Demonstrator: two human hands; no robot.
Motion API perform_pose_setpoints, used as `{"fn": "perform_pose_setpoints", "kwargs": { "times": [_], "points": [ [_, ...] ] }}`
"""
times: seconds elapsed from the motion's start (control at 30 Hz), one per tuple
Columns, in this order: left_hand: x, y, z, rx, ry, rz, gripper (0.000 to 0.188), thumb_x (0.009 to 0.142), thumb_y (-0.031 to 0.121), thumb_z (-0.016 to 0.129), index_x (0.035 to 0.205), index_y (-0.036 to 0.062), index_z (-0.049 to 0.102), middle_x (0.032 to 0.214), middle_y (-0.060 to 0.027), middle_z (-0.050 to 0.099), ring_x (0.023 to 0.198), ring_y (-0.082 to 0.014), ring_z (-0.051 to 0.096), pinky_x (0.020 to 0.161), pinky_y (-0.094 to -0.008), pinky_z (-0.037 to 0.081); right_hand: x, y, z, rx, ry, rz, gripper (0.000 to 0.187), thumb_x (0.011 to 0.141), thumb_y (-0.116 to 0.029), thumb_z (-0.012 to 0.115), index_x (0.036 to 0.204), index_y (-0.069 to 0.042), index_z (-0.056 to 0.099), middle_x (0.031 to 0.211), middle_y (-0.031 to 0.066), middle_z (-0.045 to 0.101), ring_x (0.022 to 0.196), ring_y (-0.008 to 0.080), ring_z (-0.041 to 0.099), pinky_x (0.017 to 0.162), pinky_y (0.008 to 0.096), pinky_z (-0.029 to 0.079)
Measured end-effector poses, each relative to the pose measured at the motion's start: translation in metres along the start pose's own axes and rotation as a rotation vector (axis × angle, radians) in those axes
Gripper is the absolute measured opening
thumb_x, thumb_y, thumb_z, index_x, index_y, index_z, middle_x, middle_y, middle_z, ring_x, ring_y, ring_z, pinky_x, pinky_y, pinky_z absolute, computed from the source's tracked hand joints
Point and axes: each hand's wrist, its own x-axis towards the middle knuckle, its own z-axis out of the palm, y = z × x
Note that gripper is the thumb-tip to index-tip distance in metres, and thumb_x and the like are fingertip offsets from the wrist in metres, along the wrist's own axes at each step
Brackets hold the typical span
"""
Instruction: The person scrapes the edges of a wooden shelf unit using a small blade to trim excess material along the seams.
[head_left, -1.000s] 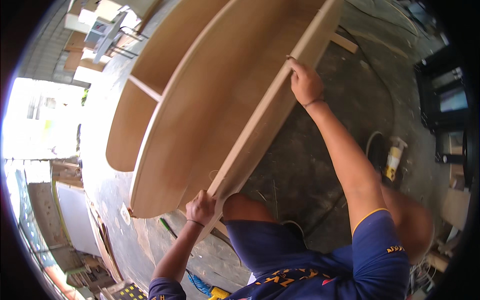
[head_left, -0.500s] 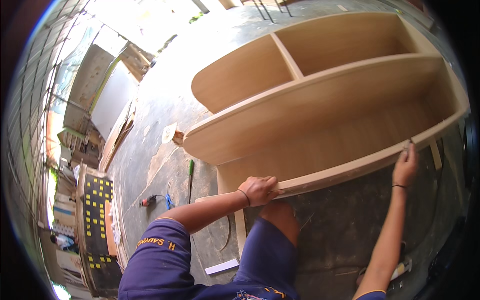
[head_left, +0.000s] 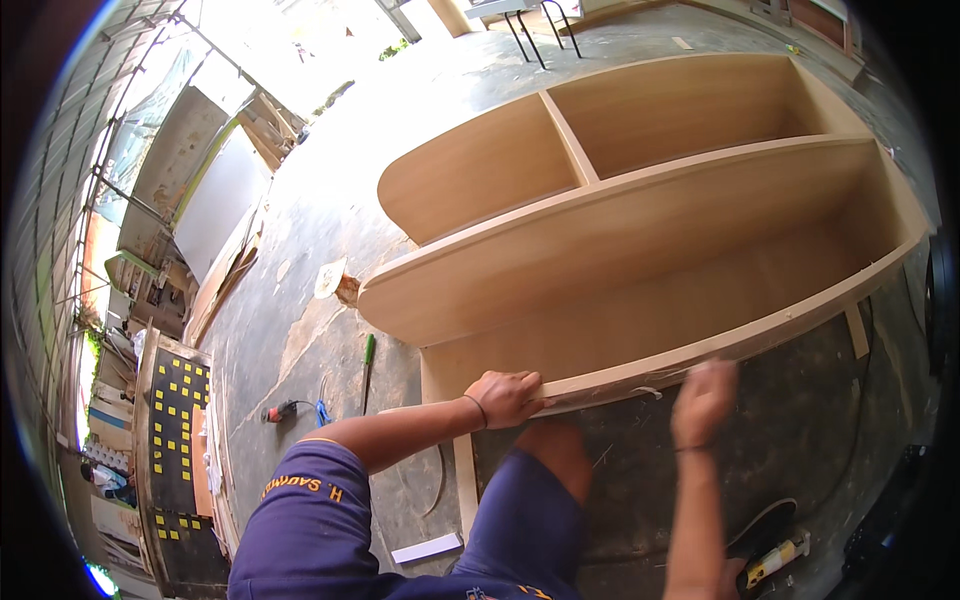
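Observation:
A light-wood shelf unit [head_left: 640,270] lies on the floor before me, its compartments facing up. My left hand [head_left: 504,398] is closed round the left end of its near board [head_left: 800,308], thumb side toward the open compartment. My right hand [head_left: 705,400] is just off the outer side of the same board, nearer its middle. Motion smears its fingers, so whether they hold anything is hidden. A thin pale curl [head_left: 650,392], perhaps a shaving or loose strip, sticks out from the board's edge between my hands.
On the dark floor at left lie a green-handled tool [head_left: 369,352], a red-and-black tool [head_left: 280,411] and a white strip [head_left: 427,548]. A yellow tool [head_left: 775,563] lies at lower right with a cable. Leaning boards [head_left: 222,200] and a black panel with yellow squares [head_left: 180,420] stand at left.
My right hand has moved left along the near board and away from its edge. A pale curl now shows there. My left hand keeps its grip; the view has shifted slightly.

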Motion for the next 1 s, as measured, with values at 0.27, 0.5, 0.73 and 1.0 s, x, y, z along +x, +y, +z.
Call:
{"fn": "perform_pose_setpoints", "kwargs": {
  "times": [0.27, 0.5, 0.73, 1.0],
  "points": [
    [0.0, 0.001, 0.001, 0.0, 0.029, 0.026, 0.04, 0.094, 0.044, 0.055, 0.087, 0.0055, 0.049, 0.081, -0.016, 0.063, 0.079, -0.0381, 0.064, 0.067, -0.0475, 0.051, 0.088, 0.161, -0.032, -0.375, 0.182, 0.142, 0.036, 0.089, -0.006, 0.055, 0.125, 0.001, 0.058, 0.118, 0.0214, 0.063, 0.107, 0.0393, 0.061, 0.091, 0.0457, 0.049],
    [0.011, 0.005, 0.003, -0.007, -0.014, 0.029, 0.04, 0.094, 0.044, 0.054, 0.087, 0.0054, 0.049, 0.083, -0.0164, 0.064, 0.082, -0.0381, 0.064, 0.069, -0.0473, 0.052, -0.035, -0.051, 0.032, 0.078, -0.039, -0.159, 0.037, 0.086, 0.003, 0.055, 0.119, -0.012, 0.066, 0.072, 0.0121, 0.047, 0.07, 0.0334, 0.052, 0.065, 0.0435, 0.044],
    [-0.001, -0.004, -0.003, -0.013, -0.003, 0.02, 0.039, 0.092, 0.044, 0.058, 0.088, 0.0051, 0.05, 0.082, -0.0172, 0.063, 0.079, -0.0397, 0.064, 0.067, -0.0478, 0.051, 0.068, 0.078, -0.028, -0.185, 0.26, 0.091, 0.026, 0.095, -0.009, 0.052, 0.117, 0.002, 0.062, 0.097, 0.0219, 0.065, 0.093, 0.0424, 0.06, 0.087, 0.0465, 0.048],
    [0.015, -0.004, -0.003, 0.034, -0.094, -0.068, 0.041, 0.091, 0.047, 0.058, 0.093, 0.0071, 0.051, 0.085, -0.0187, 0.065, 0.079, -0.0419, 0.064, 0.065, -0.0506, 0.05, 0.024, 0.014, -0.001, -0.05, 0.129, -0.065, 0.031, 0.088, -0.004, 0.054, 0.116, -0.012, 0.065, 0.087, 0.0145, 0.062, 0.08, 0.0342, 0.059, 0.069, 0.0438, 0.049]
  ]
}}
